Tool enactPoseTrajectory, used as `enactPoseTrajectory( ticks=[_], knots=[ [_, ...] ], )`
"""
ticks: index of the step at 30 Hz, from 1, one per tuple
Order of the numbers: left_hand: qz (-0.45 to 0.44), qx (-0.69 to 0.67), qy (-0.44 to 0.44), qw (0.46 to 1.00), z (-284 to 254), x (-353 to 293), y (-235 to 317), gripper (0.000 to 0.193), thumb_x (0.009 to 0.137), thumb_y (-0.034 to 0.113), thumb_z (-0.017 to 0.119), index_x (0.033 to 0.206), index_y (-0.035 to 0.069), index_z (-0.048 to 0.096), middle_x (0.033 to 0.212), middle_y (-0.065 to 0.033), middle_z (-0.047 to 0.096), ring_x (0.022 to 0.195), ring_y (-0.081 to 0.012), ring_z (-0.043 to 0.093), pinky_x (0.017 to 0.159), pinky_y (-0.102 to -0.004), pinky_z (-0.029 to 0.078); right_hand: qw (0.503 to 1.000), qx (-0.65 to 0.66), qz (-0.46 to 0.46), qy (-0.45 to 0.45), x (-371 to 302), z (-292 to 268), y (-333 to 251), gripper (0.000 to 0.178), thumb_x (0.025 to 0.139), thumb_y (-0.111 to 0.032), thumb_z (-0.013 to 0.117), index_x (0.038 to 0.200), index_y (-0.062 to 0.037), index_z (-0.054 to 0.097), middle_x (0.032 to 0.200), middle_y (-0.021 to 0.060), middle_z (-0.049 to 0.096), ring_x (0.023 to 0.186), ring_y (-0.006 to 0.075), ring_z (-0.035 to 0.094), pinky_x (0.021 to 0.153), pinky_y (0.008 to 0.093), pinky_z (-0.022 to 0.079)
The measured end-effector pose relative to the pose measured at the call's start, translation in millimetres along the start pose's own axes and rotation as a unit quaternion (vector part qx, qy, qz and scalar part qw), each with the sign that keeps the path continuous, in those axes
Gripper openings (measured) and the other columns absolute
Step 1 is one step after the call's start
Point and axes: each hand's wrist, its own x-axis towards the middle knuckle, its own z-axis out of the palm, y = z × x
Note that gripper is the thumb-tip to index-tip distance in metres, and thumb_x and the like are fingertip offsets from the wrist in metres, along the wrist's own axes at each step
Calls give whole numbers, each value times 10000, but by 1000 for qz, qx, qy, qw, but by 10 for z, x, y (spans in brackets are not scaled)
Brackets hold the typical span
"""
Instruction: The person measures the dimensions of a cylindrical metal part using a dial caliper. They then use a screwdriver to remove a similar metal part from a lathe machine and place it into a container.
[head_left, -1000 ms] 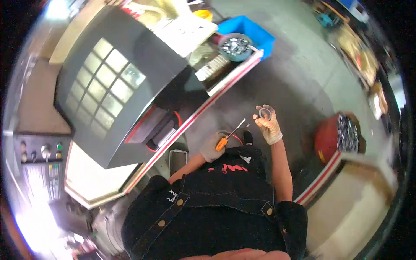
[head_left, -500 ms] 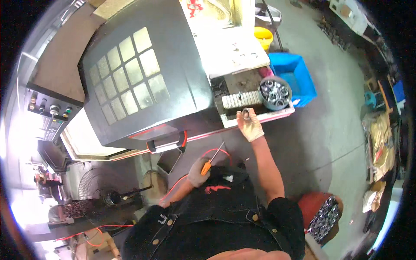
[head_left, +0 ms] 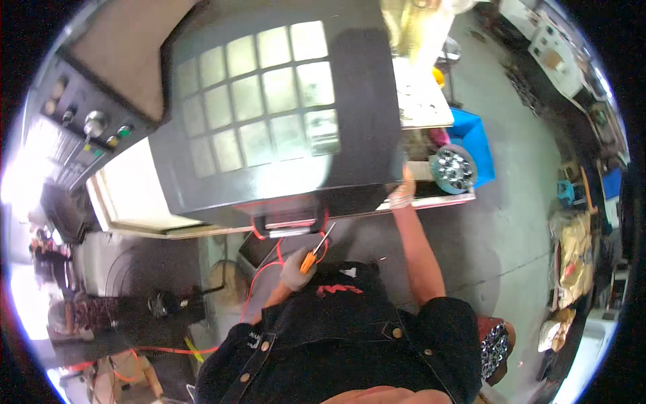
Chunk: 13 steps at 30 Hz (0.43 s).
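Note:
My left hand (head_left: 294, 271), in a grey glove, is closed around an orange-handled tool (head_left: 308, 262) with a long thin metal rod pointing up and to the right. The tool is in front of my body, below the black handle (head_left: 291, 224) of the machine door. My right hand (head_left: 402, 193), in a light glove, reaches forward to the right edge of the dark machine door (head_left: 367, 148). Its fingers are partly hidden and blurred there, so what they hold does not show. Just right of it, a round grey tub (head_left: 441, 176) of shiny metal rings (head_left: 456, 168) stands on a ledge.
A blue bin (head_left: 483, 158) stands behind the tub, and a white tabletop (head_left: 420, 101) lies beyond. A control panel (head_left: 84, 128) is at the left. A red hose (head_left: 250, 293) loops near my left hand. Another container of metal rings (head_left: 494, 353) stands at the lower right.
The view has shifted, and the machine door now covers more of the ledge. My right hand, which held a metal ring, is now at the door's edge. My left hand keeps the tool.

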Motion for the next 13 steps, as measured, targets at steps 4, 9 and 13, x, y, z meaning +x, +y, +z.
enactPoseTrajectory(
  ticks=[4,9,13],
  knots=[
    [22,-7,17,1000,-372,-21,-172,290,731,78,563,1017,38,542,839,-142,596,770,-257,597,713,-344,468,990,48,-95,-90,-531,535,-64,497,935,-387,348,1178,14,513,1145,126,562,1039,256,547,932,363,404],
    [-13,-41,-13,999,-796,-172,-229,269,731,94,565,996,59,543,837,-141,578,763,-279,592,683,-366,463,973,121,-100,-171,-629,796,501,423,911,-340,428,1152,-10,537,1125,99,572,988,204,561,881,346,440],
    [9,18,18,1000,-916,-290,-308,327,749,150,604,1058,82,522,890,-154,591,826,-264,608,705,-387,463,977,124,-20,-171,-842,1088,943,441,889,-352,480,1184,-27,525,1175,91,550,1077,206,516,960,384,386]
  ],
)
